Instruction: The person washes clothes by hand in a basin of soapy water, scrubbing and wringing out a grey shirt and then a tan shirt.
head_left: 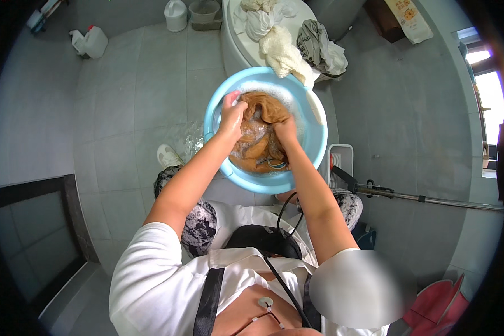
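A light blue round basin (217,94) holds sudsy water and a soaked brown garment (263,106). Near the basin's left side, my left hand (231,116) is closed on the garment's edge, thumb toward the cloth. Across from it, my right hand (285,131) grips another part of the same cloth, its fingertips partly hidden in the folds. Between both hands a stretch of the garment is bunched up above the water, while the rest lies wet below, with a small dark-and-light patch (276,164) showing. A long white object (315,107) rests against the basin's right rim.
Beyond the basin, a white rounded surface (246,53) bears a cream cloth (285,51) and a grey bundle (318,47). White jugs (176,15) stand on the tiled floor. To the right are a white rack (341,157) and a metal pole (437,201).
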Demonstrator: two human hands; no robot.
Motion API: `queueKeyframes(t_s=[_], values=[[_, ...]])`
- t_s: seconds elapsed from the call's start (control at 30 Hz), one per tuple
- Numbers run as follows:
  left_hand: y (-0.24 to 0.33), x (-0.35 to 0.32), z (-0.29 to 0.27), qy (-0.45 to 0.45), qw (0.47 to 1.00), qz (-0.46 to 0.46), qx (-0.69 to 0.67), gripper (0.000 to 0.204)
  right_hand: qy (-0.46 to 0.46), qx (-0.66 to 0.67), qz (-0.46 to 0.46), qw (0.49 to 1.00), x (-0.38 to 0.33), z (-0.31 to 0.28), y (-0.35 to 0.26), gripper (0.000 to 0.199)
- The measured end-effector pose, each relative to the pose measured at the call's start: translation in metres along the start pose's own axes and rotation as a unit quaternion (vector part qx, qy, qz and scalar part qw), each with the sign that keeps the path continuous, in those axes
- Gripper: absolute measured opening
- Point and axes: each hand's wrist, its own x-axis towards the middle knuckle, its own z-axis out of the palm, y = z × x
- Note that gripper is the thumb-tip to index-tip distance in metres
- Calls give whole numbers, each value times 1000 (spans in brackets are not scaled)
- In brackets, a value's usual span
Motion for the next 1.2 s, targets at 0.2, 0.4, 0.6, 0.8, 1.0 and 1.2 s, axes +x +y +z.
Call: queueKeyframes(t_s=[0.2, 0.4, 0.6, 0.8, 1.0, 1.2], values=[[-15, 5, -13, 101, 966, -200, -129, 33, -269, -527, -35, 805, -36, 23, -32, 33], [-36, 19, -14, 85, 960, -200, -176, 29, -264, -443, -43, 856, -1, 11, 24, 28], [-49, 28, -19, 21, 935, -279, -218, 33, -130, 79, 89, 984, -35, -27, -66, 54], [-54, 1, -7, -56, 964, -261, -6, 36, -221, 340, 124, 906, -55, -83, -138, 49], [-52, -41, 4, -346, 779, 1, 522, 43, -257, 377, 34, 889, -62, -97, -158, 55], [-39, -55, 11, -389, 712, 17, 584, 33, -228, 181, 56, 955, -39, -63, -108, 46]])
